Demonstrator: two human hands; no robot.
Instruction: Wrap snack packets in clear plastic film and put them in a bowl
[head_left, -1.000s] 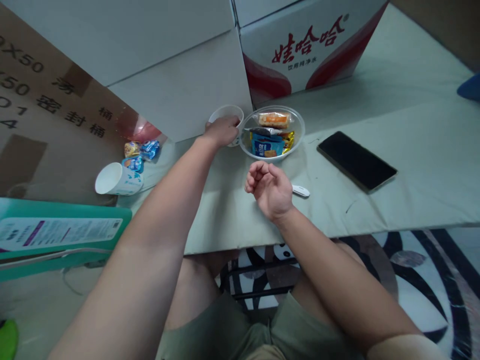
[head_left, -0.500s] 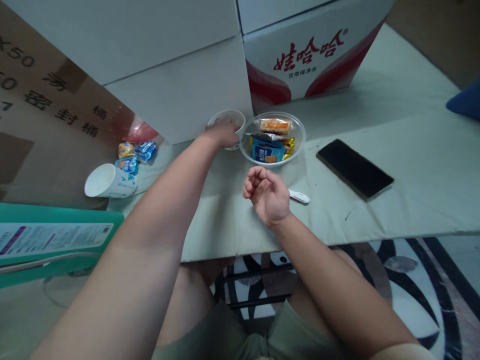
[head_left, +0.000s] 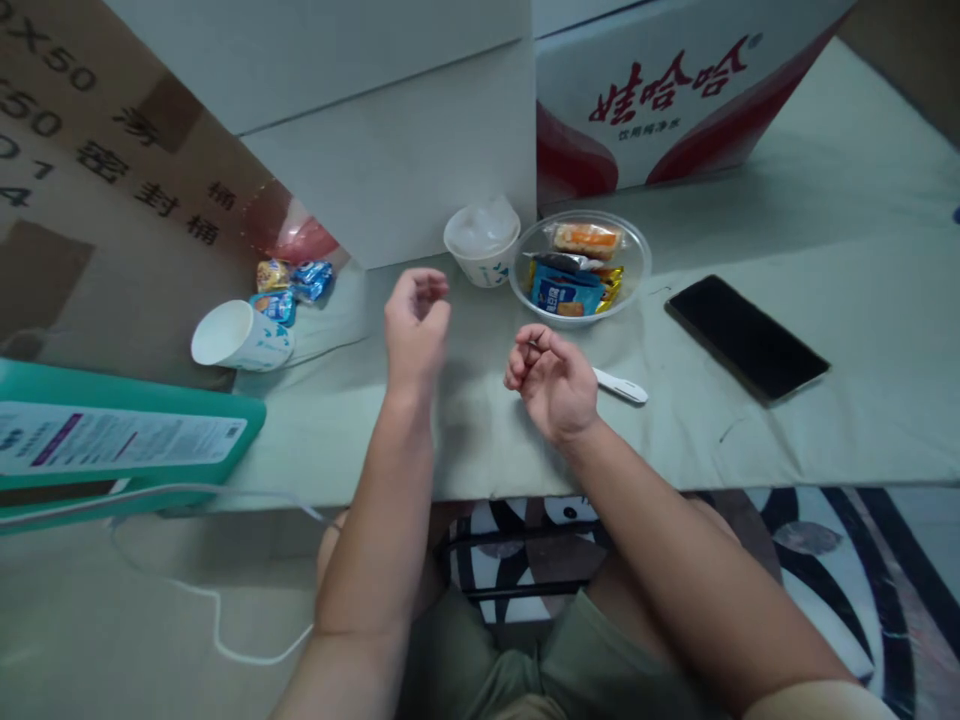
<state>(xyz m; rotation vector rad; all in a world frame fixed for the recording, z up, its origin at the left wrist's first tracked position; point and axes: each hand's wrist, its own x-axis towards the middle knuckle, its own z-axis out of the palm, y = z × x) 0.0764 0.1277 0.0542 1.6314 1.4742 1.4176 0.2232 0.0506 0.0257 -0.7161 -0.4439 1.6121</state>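
Note:
My left hand (head_left: 417,322) is raised over the table, fingers loosely bent, with nothing seen in it. It is left of and nearer than an upright white paper cup (head_left: 491,272), which has a translucent plastic piece (head_left: 484,225) in its mouth. My right hand (head_left: 553,385) rests palm up with its fingers half curled and apart, and it looks empty. A white plastic handle (head_left: 621,386) pokes out from behind it, the other end hidden. Beyond the right hand stands a clear plastic bowl (head_left: 639,265) of wrapped snacks (head_left: 566,290), beside the cup.
A black phone (head_left: 746,338) lies on the right. On the left are a tipped paper cup (head_left: 240,337), several small wrapped snacks (head_left: 276,305) and a green container (head_left: 247,405). Cardboard boxes (head_left: 390,180) close off the back; a white cable (head_left: 217,620) hangs down.
My left hand has come out of the upright cup and drawn back toward me and left. The translucent piece now shows in that cup. My right hand keeps its pose; the view has shifted.

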